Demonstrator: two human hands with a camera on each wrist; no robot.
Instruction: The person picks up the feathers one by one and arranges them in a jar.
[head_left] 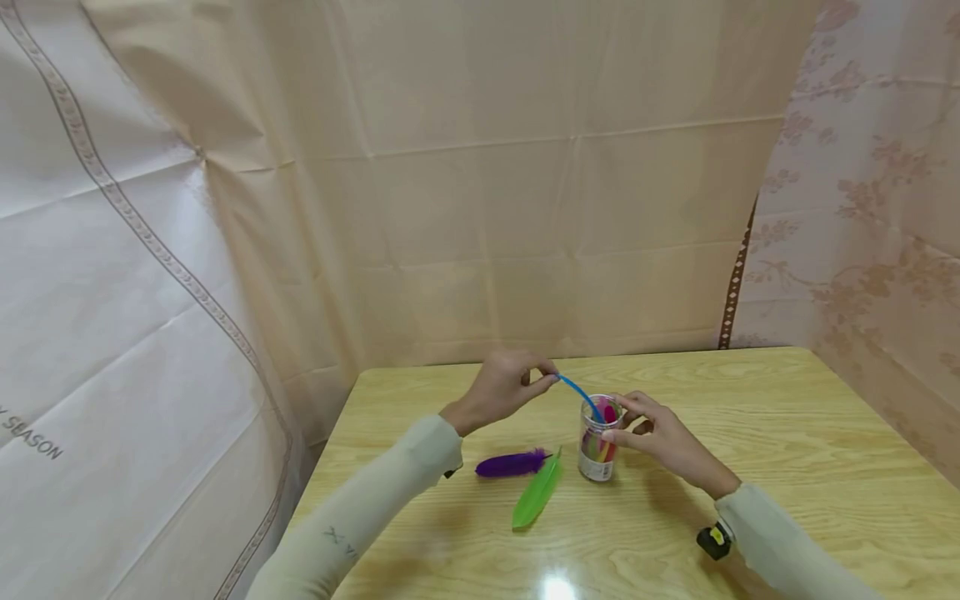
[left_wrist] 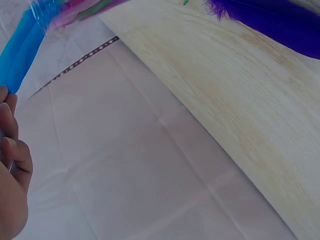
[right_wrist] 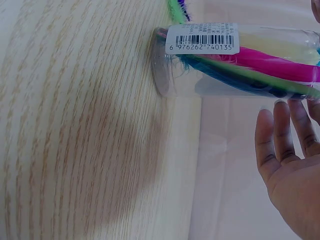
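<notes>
A clear jar (head_left: pixel 597 469) with several coloured feathers inside stands upright on the table. With thumb and fingers on either side near its rim, my right hand (head_left: pixel 667 437) holds it. My left hand (head_left: pixel 504 388) pinches the upper end of a blue feather (head_left: pixel 576 387), whose lower part passes into the jar's mouth. In the left wrist view the blue feather (left_wrist: pixel 22 47) looks broad and bends from the fingertips to the rim. A pink feather (right_wrist: pixel 275 61) and a barcode label (right_wrist: pixel 200 39) show on the jar in the right wrist view.
Left of the jar, a purple feather (head_left: pixel 510 464) and a bright green feather (head_left: pixel 537 496) lie on the wooden table (head_left: pixel 750 433), their quill ends close together. Beige cloth (head_left: pixel 525 208) hangs behind the table, with patterned cloth (head_left: pixel 862 208) at the right.
</notes>
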